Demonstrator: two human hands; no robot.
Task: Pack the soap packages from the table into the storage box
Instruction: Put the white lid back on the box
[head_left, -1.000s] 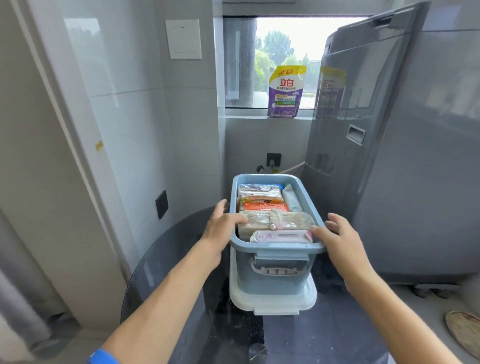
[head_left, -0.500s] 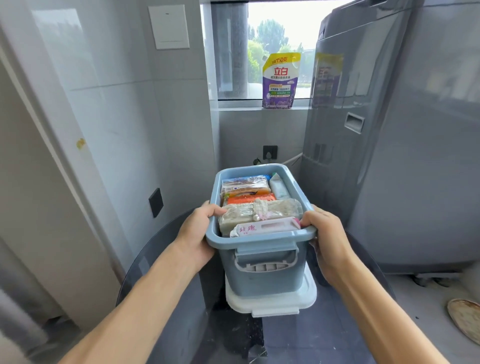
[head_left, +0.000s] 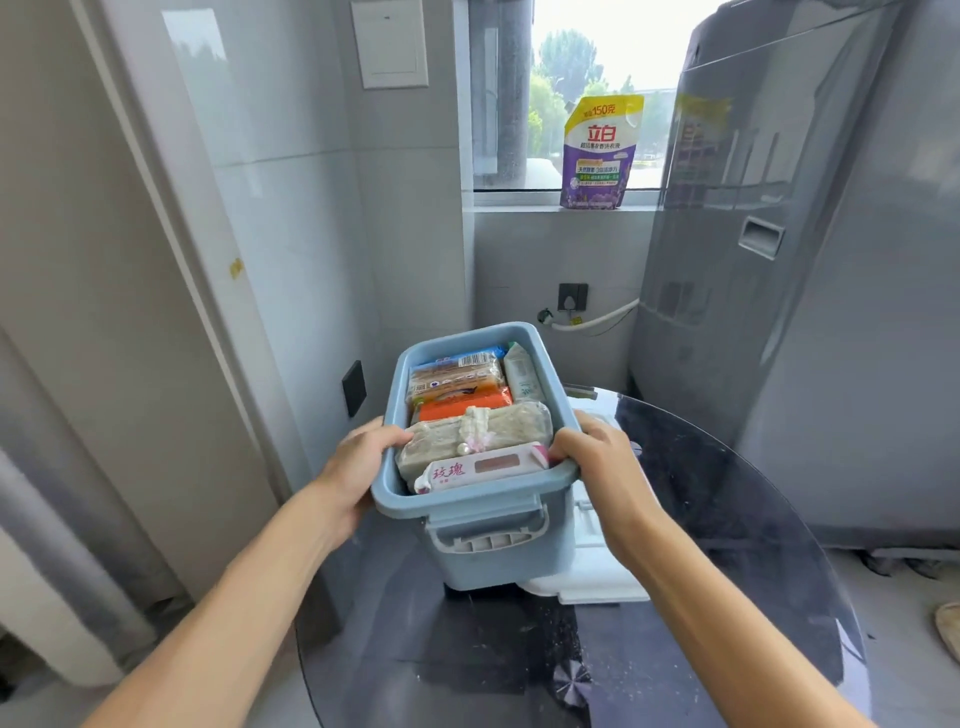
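My fingertips are out of sight under the rim of the blue storage box, behind my left hand and right hand. The box covers most of the white lid. Lower soap packages are buried. The washing machine runs off the right edge.

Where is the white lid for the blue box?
In the head view, the white lid lies flat on the dark glass table, just right of and partly behind the blue box, below the right hand.
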